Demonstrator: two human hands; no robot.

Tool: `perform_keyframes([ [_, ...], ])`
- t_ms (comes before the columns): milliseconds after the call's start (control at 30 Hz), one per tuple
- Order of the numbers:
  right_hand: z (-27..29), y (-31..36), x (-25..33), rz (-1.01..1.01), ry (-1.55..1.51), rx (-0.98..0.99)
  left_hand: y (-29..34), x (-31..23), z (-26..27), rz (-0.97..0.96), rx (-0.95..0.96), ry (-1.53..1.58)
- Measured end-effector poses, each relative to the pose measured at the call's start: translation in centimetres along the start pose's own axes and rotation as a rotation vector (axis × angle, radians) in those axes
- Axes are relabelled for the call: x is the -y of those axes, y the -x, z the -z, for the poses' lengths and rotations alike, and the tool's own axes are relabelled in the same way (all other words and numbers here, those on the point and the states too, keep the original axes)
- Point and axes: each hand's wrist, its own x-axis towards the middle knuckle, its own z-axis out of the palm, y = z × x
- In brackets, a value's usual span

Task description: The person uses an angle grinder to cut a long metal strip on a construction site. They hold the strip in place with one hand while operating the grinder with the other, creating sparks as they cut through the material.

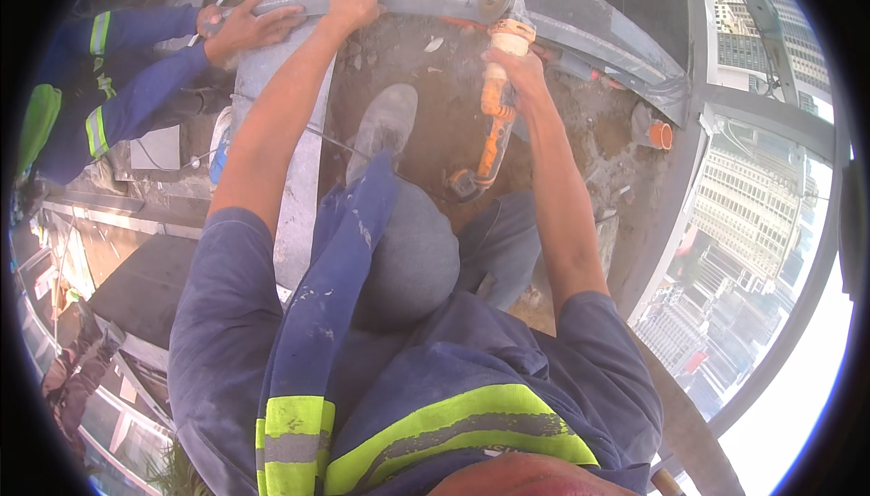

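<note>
My right hand is wrapped round the neck of an orange angle grinder, its grey disc at the far end and its cable end toward me. The disc is at the edge of a long grey bar that runs across the far side; I cannot tell if it touches or spins. My left hand grips this bar, fingers curled over its far edge. To the left, a co-worker's hands lie on the same bar, in blue sleeves with yellow-green bands.
A pale flat board runs toward me under my left arm. My shoe stands on dusty brown ground. An orange pipe end sticks up at the right, by a window frame with tall buildings beyond. A dark cable crosses near my shin.
</note>
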Motion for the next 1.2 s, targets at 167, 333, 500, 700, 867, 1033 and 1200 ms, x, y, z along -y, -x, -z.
perform_keyframes([
  [167,-0.7,-0.7,-0.2,0.002,0.030,0.008,0.0,0.3,-0.5,0.014,-0.024,0.018],
  [333,-0.8,-1.1,-0.4,-0.027,0.067,-0.002,0.6,-0.2,-0.6,0.012,-0.073,0.018],
  [500,-1.2,-1.5,-0.5,0.048,0.103,-0.019,1.0,0.3,-1.4,-0.032,-0.165,0.022],
  [700,-1.0,-2.0,-0.7,0.077,0.153,-0.032,1.2,-0.2,-1.5,-0.029,-0.174,0.031],
  [867,-1.4,-1.6,-0.7,0.054,0.224,-0.069,1.2,-0.1,-1.4,-0.010,-0.160,0.055],
  [1033,-1.6,-1.2,-0.5,0.019,0.190,-0.059,1.4,-0.1,-1.9,-0.033,-0.197,0.059],
  [1200,-1.5,-1.1,-0.4,0.023,0.200,-0.073,1.0,0.1,-2.0,-0.022,-0.188,0.074],
])
